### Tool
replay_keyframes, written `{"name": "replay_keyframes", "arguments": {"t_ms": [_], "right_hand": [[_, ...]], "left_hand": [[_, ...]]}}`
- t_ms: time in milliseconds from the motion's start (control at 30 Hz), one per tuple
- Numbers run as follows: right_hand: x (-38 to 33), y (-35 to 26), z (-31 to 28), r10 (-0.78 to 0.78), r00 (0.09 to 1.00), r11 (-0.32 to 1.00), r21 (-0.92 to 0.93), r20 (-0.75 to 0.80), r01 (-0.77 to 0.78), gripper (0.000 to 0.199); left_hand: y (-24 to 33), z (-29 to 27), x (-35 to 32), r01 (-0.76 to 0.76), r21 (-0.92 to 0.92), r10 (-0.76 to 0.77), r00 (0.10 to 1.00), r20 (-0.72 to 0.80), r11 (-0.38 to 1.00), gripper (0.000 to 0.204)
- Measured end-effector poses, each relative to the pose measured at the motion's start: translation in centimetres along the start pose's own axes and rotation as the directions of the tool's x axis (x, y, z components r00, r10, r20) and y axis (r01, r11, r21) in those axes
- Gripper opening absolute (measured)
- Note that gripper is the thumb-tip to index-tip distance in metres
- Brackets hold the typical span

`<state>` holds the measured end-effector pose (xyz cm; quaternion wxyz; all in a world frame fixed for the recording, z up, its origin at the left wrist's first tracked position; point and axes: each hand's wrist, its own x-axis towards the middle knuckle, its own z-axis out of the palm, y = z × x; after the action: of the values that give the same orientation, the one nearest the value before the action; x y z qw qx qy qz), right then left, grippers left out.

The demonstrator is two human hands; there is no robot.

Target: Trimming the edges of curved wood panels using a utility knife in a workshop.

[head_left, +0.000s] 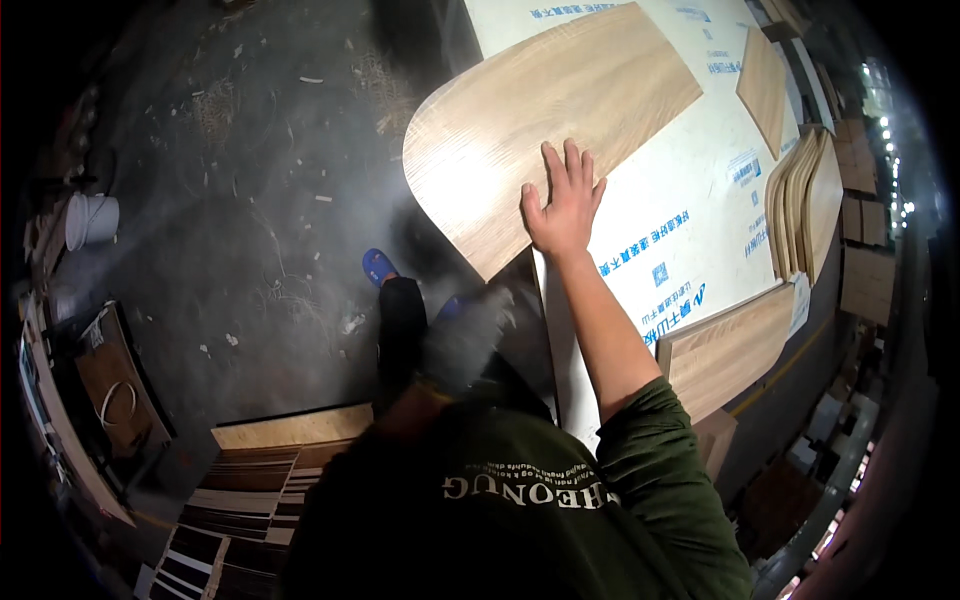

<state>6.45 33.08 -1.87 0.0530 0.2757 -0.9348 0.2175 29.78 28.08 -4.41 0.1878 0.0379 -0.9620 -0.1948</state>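
A light wood-grain panel [540, 95] with one rounded end lies on a white board with blue print [690, 190]. Its rounded end juts past the board's left edge over the floor. My bare right hand [566, 205] rests flat on the panel near its lower edge, fingers spread, gripping nothing. In a grey glove with a yellow cuff, my left hand [465, 340] hangs low in front of my body, just below the panel's near corner. Motion blurs it, so its fingers cannot be made out.
On the board's right side stand a stack of curved panels [805, 205], a smaller angled panel [764, 92] and a wood-grain piece [730, 345]. A white bucket [92, 222] stands at far left. Strips and boards [240, 495] are piled at lower left. Scraps litter the dark floor [250, 200].
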Motion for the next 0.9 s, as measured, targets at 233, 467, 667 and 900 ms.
{"name": "replay_keyframes", "arguments": {"t_ms": [233,467,667,900], "right_hand": [[0.1,-0.3,0.1,-0.018,1.0,1.0,0.015,-0.008,0.018,0.063],[0.1,-0.2,-0.3,-0.009,1.0,1.0,-0.006,0.004,0.009,0.062],[0.0,-0.3,0.2,-0.03,1.0,1.0,0.001,0.007,0.03,0.064],[-1.3,-1.3,-0.4,-0.066,0.989,0.987,-0.135,0.136,0.085,0.084]], "left_hand": [[-13.0,-2.5,8.9,0.149,0.381,-0.014,0.942,-0.335,0.912,0.018],[-1.3,0.0,3.5,0.079,0.297,-0.132,0.978,0.161,0.951,0.025],[1.7,-1.0,1.0,0.468,-0.034,-0.351,0.707,0.614,0.883,0.029],[-8.8,-5.8,-4.7,0.355,-0.884,-0.68,0.569,0.463,-0.304,0.022]]}}
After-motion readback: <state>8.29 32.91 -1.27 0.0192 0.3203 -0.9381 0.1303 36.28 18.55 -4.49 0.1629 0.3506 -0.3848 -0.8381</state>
